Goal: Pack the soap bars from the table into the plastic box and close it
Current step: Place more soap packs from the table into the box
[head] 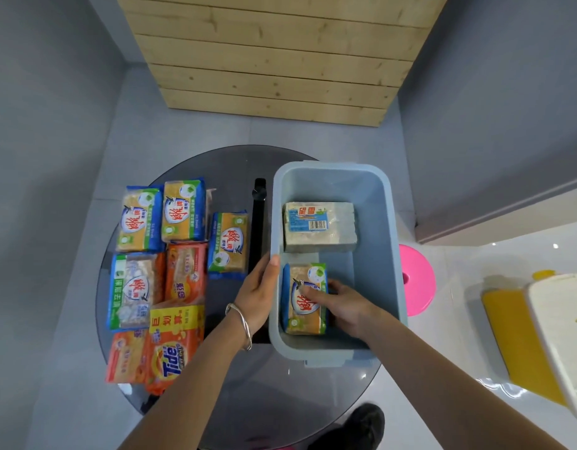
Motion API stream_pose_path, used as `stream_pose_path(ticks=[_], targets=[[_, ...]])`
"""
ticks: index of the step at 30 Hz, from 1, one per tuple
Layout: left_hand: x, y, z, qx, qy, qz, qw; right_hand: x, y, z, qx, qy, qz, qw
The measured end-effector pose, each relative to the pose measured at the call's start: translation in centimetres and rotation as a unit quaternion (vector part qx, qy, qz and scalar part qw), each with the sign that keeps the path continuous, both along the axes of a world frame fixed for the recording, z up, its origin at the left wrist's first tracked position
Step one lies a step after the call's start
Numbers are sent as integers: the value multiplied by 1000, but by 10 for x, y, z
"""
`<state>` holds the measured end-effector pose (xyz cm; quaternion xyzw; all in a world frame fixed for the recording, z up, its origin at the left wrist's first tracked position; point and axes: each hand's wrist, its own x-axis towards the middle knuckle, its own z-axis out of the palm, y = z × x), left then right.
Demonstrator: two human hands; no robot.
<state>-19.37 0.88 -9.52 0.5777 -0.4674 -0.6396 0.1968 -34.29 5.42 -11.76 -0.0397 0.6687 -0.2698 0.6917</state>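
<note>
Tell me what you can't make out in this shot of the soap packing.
Head view only:
- Box lid: none can be identified for the plastic box.
- Right hand: its fingertips go behind the soap pack, so the grip is unclear.
- Soap packs on the table: the orange Tide pack overlaps its neighbours, so any beneath are hidden.
- Small print on the pale bar: too small to read.

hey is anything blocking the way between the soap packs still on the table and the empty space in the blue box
Nothing visible blocks it. The plastic box is open, with no lid on it. Only its left wall, where the left hand rests, separates the nearest soap pack from the free floor beside the two bars inside.
</note>
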Motion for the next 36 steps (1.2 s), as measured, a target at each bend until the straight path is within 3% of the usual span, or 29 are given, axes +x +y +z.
stream_pose_path(ticks=[11, 14, 17, 20, 23, 27, 30, 33, 36], targets=[[0, -3, -1, 7, 20, 9, 1000, -1, 3, -6, -12, 80, 76, 994], [5, -2, 3, -11, 14, 11, 1000, 4, 4, 9, -84, 166, 88, 979], [20, -1, 4, -2, 29, 26, 999, 11, 3, 41, -182, 217, 18, 959], [51, 1, 7, -26, 29, 59, 998, 29, 1, 79, -265, 165, -70, 948], [95, 5, 9, -72, -18, 88, 993, 67, 1, 99, -315, 73, -67, 944], [150, 11, 3, -84, -78, 129, 985, 128, 7, 82, -263, -12, -7, 965], [175, 21, -8, -76, -94, 135, 983, 165, 16, 51, -193, -7, 42, 980], [187, 34, -23, -22, -71, 154, 985, 188, 23, 27, -102, 4, 73, 992], [189, 46, -35, 16, -54, 150, 987, 204, 22, 15, -73, -21, 72, 995]])
